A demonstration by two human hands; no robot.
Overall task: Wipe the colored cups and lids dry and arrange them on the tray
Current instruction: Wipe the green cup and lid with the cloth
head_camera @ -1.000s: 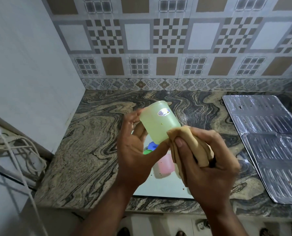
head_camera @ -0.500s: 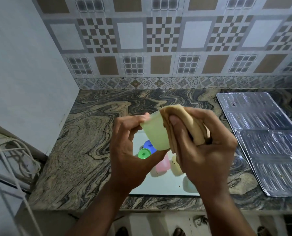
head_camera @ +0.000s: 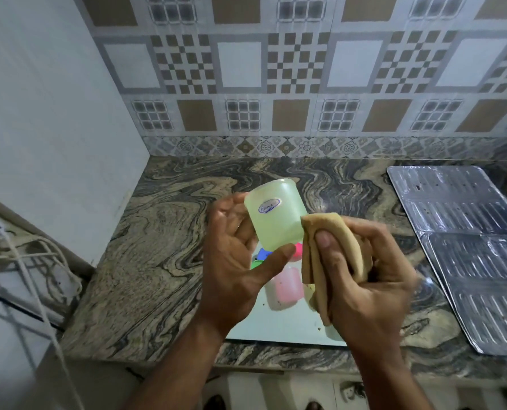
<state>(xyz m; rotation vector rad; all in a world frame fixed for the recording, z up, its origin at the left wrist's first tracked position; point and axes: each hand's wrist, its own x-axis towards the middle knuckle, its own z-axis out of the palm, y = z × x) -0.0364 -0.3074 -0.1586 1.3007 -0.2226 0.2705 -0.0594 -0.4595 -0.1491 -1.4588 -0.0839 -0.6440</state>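
Note:
My left hand (head_camera: 234, 261) holds a pale green cup (head_camera: 274, 216) above the counter, bottom tilted up and away, an oval sticker facing me. Thumb and fingers curl round its lower half. My right hand (head_camera: 361, 279) grips a folded tan cloth (head_camera: 332, 253) whose top edge touches the cup's right side near the rim. Below the hands lies a white tray (head_camera: 282, 329) with a pink cup (head_camera: 286, 287) on it. Blue (head_camera: 264, 253), green (head_camera: 256, 264) and pink (head_camera: 298, 249) lids peek out behind the green cup. The rest of the tray is hidden by my hands.
A ribbed metal sheet (head_camera: 468, 247) covers the marbled counter (head_camera: 157, 261) on the right. A white wall (head_camera: 54, 128) closes the left side, with cables and a plug (head_camera: 24, 253) below it. The tiled backsplash (head_camera: 305, 84) stands behind.
The cloth slid from the cup's upper side down to its right edge near the rim, uncovering the sticker. The left hand turned the cup a little.

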